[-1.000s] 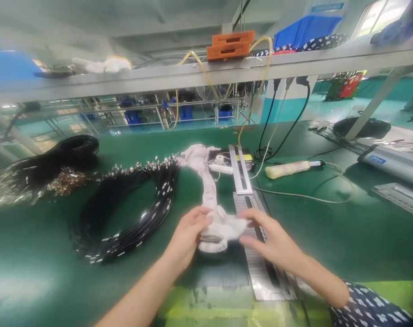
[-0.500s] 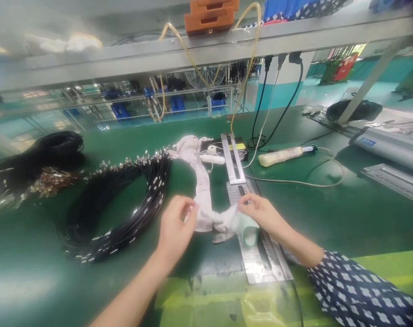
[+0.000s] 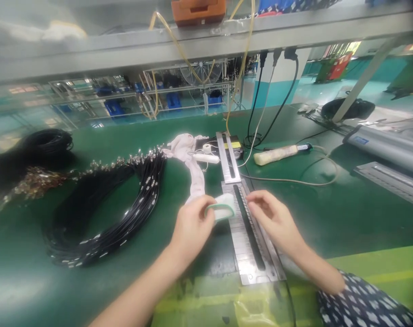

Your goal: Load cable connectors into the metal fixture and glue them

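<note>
My left hand [image 3: 192,222] pinches a white work glove [image 3: 224,200] at its green-edged cuff, above the green table. The cuff opening faces me. To the right, my right hand [image 3: 276,222] is apart from the glove, thumb and fingers slightly spread with nothing seen between them. It hovers over the right edge of a slotted metal plate [image 3: 242,245] with a ruled scale. Behind my left hand lies a strip of crumpled white cloth [image 3: 196,177], possibly more gloves, its lower end hidden by the hand. A narrower slotted metal bar [image 3: 229,156] continues behind the plate.
Bundled black cables [image 3: 141,204] with shiny metal ends lie at left, a second black coil [image 3: 46,145] beyond them. Rear right are a wrapped handle tool [image 3: 274,155] with a cord and a grey machine [image 3: 380,145]. A metal shelf [image 3: 124,45] crosses above; yellow-green sheeting [image 3: 206,299] covers the front edge.
The glove passed from my right hand to my left, and its green cuff swung from the right side toward the middle. My right hand let go. The view has tilted downward.
</note>
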Demonstrator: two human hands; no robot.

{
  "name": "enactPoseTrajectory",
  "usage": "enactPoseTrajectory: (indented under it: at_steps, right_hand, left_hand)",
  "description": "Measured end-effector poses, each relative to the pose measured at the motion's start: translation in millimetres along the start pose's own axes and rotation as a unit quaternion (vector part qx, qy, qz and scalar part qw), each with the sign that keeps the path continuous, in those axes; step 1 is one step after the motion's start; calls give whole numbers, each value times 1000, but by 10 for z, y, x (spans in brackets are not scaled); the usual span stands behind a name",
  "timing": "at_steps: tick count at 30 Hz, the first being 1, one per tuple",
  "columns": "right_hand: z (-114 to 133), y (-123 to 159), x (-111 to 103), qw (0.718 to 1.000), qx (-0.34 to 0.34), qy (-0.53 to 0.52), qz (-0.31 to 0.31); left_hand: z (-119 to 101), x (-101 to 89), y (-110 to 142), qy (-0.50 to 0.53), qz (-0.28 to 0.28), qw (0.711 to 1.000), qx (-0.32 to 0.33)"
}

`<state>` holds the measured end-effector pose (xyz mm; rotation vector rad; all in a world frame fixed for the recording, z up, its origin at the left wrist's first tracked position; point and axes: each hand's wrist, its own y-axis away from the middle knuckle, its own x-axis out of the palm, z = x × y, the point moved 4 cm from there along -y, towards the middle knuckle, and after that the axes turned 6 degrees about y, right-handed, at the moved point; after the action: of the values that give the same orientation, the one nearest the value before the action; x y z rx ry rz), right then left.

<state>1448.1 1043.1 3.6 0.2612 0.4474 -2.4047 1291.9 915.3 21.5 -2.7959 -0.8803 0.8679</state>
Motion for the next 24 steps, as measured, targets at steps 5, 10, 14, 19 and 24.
enactPoseTrajectory:
  at_steps: [5,10,14,19,24]
  right_hand:
    - [325,310,237,974,-168,101,112]
    - [60,345,498,978,-23,39,205]
    - [-155,263,465,945,175,-219,167]
    - [-220,290,398,858,308,-401,91]
    - [-243,428,523,852,291,-427,80]
  left_hand:
    - [-437,-13,35,-125,46,987,91]
    - [-491,206,78,-98,68,986,114]
    - [-536,13,144,-9,-53,977,205]
    - [-393,29,342,-68,-74,972,210]
    - [-58,400,349,-161,24,979,126]
